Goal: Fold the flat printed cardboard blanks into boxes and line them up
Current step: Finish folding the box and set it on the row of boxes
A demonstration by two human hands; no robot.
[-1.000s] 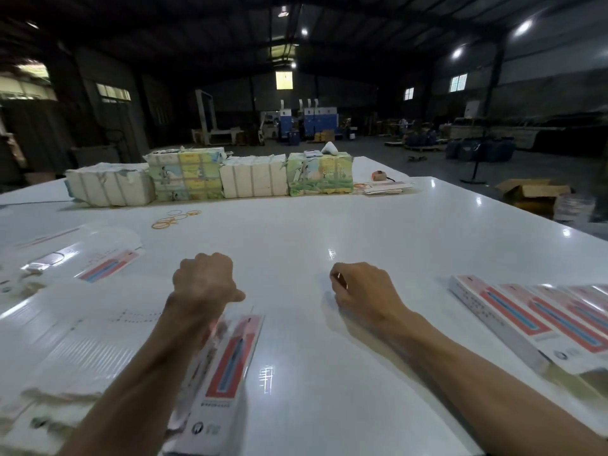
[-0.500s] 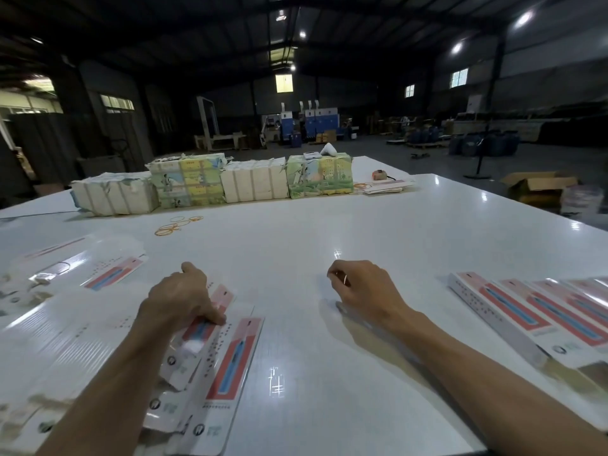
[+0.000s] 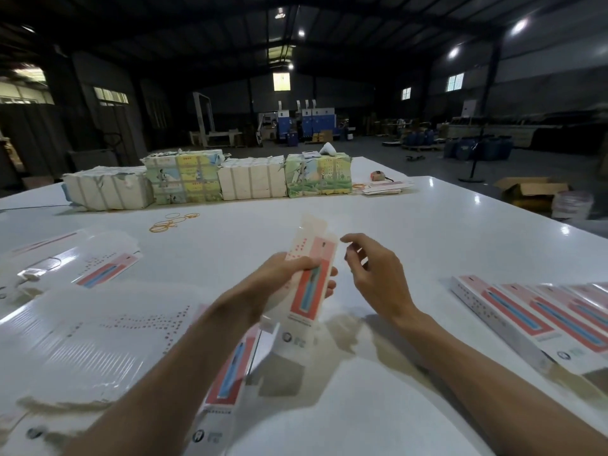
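1. The left hand (image 3: 283,274) holds one blank (image 3: 310,296) lifted off the table (image 3: 427,232). The thumb is on the printed face and the fingers curl round behind, so the grip is closed on the blank's middle.
2. The blank's long axis runs away from the person. Its far end tips up and its near end sits low by the left wrist.
3. The right hand (image 3: 375,278) is just beside the blank's right long edge, not touching. Its fingers are loosely curled, so the grip is slack and holds nothing.
4. Key relation: the blank lies directly left of the free right hand. Judgement: the next move is a short sideways reach across the short axis to catch that edge and pop the blank open.
5. The stack of blanks (image 3: 98,327) is on the left. The row of boxes (image 3: 533,319) is on the right, well apart from both hands, and the finished box likely goes there.
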